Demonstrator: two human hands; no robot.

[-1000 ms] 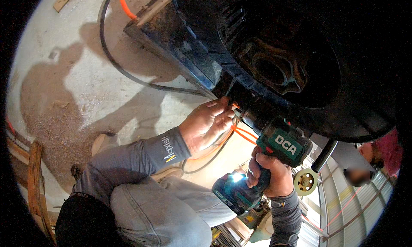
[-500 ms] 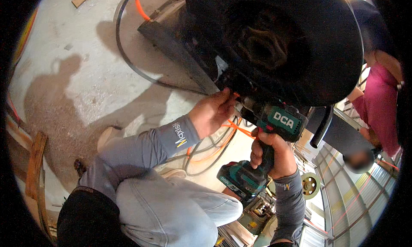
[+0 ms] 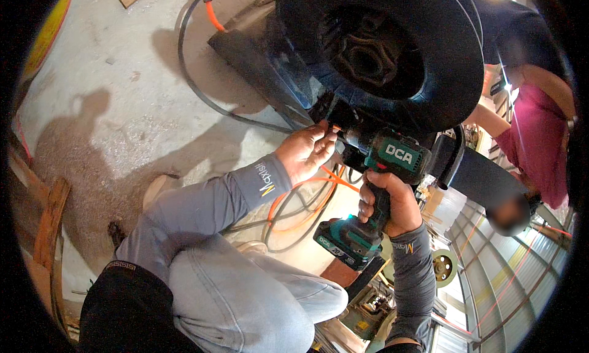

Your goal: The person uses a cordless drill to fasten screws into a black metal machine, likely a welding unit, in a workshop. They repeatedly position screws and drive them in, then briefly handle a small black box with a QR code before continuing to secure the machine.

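My right hand (image 3: 400, 201) is wrapped around the grip of a green and black cordless drill (image 3: 392, 153), whose battery pack hangs below. The drill's nose points left, close to a dark metal assembly beneath a large black round flanged part (image 3: 451, 64). Just ahead of the nose is my left hand (image 3: 305, 151), its thumb and forefinger pressed together by a small orange-tipped spot. What they pinch is hidden in shadow; the other fingers curl loosely, palm up. How the drill's tip meets the assembly cannot be made out.
A black hose (image 3: 187, 67) loops over the concrete floor, and orange and black lines lie coiled below my hands. Another person in a maroon shirt (image 3: 540, 138) is close by at right. Wooden boards (image 3: 52, 224) stand at left; a pulley wheel (image 3: 444, 268) is at lower right.
The view has shifted, and the flanged part now appears higher and further left. My left hand's lower fingers have loosened a little. The drill stays in my right hand near the same spot.
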